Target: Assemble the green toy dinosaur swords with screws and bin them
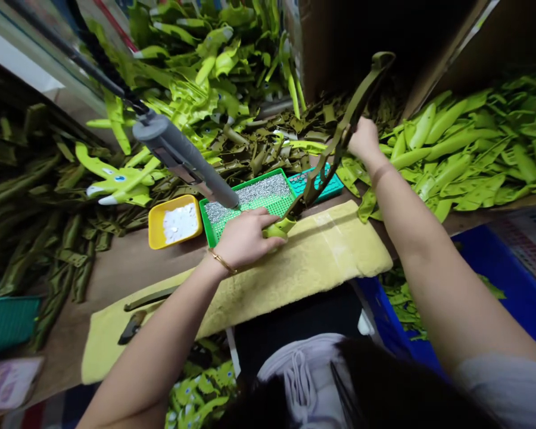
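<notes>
A brown worktable [116, 262] is overlaid along its near edge by a yellow towel [321, 256], and at its back a cardboard box [316, 53] is stood open, its interior sunk in deep shadow. A blue plastic crate [518, 310] is set lower at the right, while a pale surface [22, 59] is brightly lit at upper left.

Cloth [326, 247] softly lit, carton [317, 53] sunk in shadow.
A faint sheen is picked up by the bow [339, 138], and highlights are thrown off the glossy green parts [196, 98] behind. Fair sharpness is kept around the tray [282, 207]; the card [9, 381] at lower left is blurred, and the frame's edges are stretched and smeared by wide-angle distortion.
</notes>
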The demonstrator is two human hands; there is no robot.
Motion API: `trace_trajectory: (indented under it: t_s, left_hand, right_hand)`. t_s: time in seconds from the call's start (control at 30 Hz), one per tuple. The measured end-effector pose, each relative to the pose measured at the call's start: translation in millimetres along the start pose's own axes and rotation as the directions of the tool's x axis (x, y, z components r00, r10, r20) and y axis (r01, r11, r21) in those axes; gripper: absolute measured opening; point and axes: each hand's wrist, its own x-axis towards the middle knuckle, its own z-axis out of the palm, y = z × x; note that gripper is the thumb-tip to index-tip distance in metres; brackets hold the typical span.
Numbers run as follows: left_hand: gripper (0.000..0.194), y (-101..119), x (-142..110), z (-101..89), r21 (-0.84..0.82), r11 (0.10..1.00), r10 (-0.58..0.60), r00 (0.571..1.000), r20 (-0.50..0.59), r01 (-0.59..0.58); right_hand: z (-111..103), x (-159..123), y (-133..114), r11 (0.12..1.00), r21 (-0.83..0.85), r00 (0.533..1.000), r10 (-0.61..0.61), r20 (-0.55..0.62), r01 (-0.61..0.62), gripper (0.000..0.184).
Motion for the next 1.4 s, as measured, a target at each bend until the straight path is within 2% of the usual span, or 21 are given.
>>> trace_trajectory:
  t_s: [0.1,0.17,0.2,0.23,0.27,0.33,0.4,0.47,0.53,0.6,0.73,0.8,0.9,0.97,1.03,1.13,1.2,1.27,1.33,1.4]
  left_hand:
    - [0.053,-5.5,9.3,-3.3,-0.042,0.999,-0.029,0.999,0.017,0.030]
    - [0.054,-7.4,17.4,-5.1,-0.063,0.998,-0.027,0.999,0.028,0.029]
    - [0.055,-7.7,21.3,-5.6,-0.074,0.997,-0.021,0.999,0.033,0.024]
    - [0.056,-7.7,24.9,-5.8,-0.085,0.996,-0.017,0.999,0.037,0.020]
    - [0.057,-7.5,27.8,-5.8,-0.092,0.996,-0.012,0.999,0.040,0.016]
    - [0.058,-6.5,31.4,-5.2,-0.093,0.996,-0.008,0.999,0.042,0.012]
    - [0.059,-5.6,32.0,-4.3,-0.083,0.997,-0.004,0.999,0.033,0.006]
    - [0.059,-5.2,30.9,-3.5,-0.077,0.997,-0.004,1.000,0.021,0.006]
    - [0.059,-5.0,29.3,-2.8,-0.073,0.997,-0.008,1.000,0.011,0.009]
    - [0.058,-4.4,28.1,-2.4,-0.065,0.998,-0.011,1.000,0.006,0.012]
    - [0.057,-0.6,25.9,-2.2,-0.048,0.998,-0.028,1.000,0.002,0.028]
    - [0.058,1.7,24.9,-2.5,-0.047,0.998,-0.039,0.999,0.001,0.039]
    - [0.056,3.3,24.2,-3.0,-0.057,0.997,-0.046,0.999,0.007,0.046]
    - [0.053,2.5,24.5,-2.9,-0.069,0.996,-0.050,0.999,0.006,0.051]
    - [0.052,0.5,25.2,-2.1,-0.080,0.995,-0.059,0.998,0.002,0.059]
    - [0.052,-2.7,26.1,-0.8,-0.093,0.994,-0.057,0.998,-0.011,0.056]
    - [0.050,-3.6,26.2,-0.4,-0.100,0.994,-0.043,0.999,-0.012,0.042]
    - [0.050,-3.6,26.1,-0.3,-0.108,0.993,-0.039,0.999,-0.011,0.038]
    - [0.050,-3.5,25.9,-0.1,-0.115,0.992,-0.045,0.999,-0.017,0.042]
    - [0.051,-4.1,26.0,0.5,-0.122,0.992,-0.043,0.999,-0.027,0.039]
  right_hand:
    - [-33.6,-31.5,-3.5,0.953,0.277,0.990,0.137,-0.034,-0.122,0.021]
    - [-51.7,-68.4,-15.2,0.841,0.538,0.997,0.072,-0.006,-0.058,0.027]
    - [-54.7,-89.5,-23.9,0.784,0.620,1.000,0.003,0.021,-0.015,0.030]
    - [-52.8,-111.2,-34.1,0.748,0.662,0.996,-0.030,0.087,-0.035,0.032]
    - [-46.0,-132.6,-44.9,0.724,0.686,0.985,-0.051,0.164,-0.076,0.036]
    - [-22.1,-170.6,-65.1,0.758,0.641,0.946,-0.105,0.305,-0.122,0.047]
    - [6.4,-197.8,-78.9,0.813,0.573,0.938,-0.110,0.327,-0.105,0.048]
    - [29.1,-213.0,-84.5,0.861,0.508,0.960,-0.115,0.257,-0.032,0.044]
    - [41.2,-218.9,-84.7,0.887,0.460,0.974,-0.141,0.175,0.046,0.042]
    - [43.1,-220.0,-83.7,0.890,0.446,0.976,-0.171,0.135,0.095,0.041]
    - [29.1,-218.3,-85.4,0.911,0.349,0.956,-0.272,0.108,0.219,0.033]
    - [21.6,-216.5,-86.0,0.908,0.345,0.960,-0.274,0.057,0.238,0.029]
    - [21.1,-213.9,-83.7,0.857,0.480,0.980,-0.199,-0.025,0.186,0.041]
    - [28.7,-214.9,-80.8,0.830,0.536,0.985,-0.172,-0.016,0.154,0.057]
    - [37.9,-218.7,-77.8,0.824,0.559,0.990,-0.136,0.025,0.099,0.064]
    - [43.6,-227.1,-73.9,0.840,0.543,0.997,-0.027,0.074,-0.018,0.051]
    - [40.4,-232.1,-72.5,0.894,0.444,0.995,0.017,0.101,-0.060,0.036]
    - [35.1,-235.6,-73.2,0.922,0.374,0.987,0.041,0.153,-0.096,0.029]
    - [31.6,-237.7,-76.2,0.882,0.441,0.974,0.080,0.210,-0.167,0.031]
    - [32.0,-238.8,-80.4,0.765,0.600,0.966,0.110,0.234,-0.233,0.035]
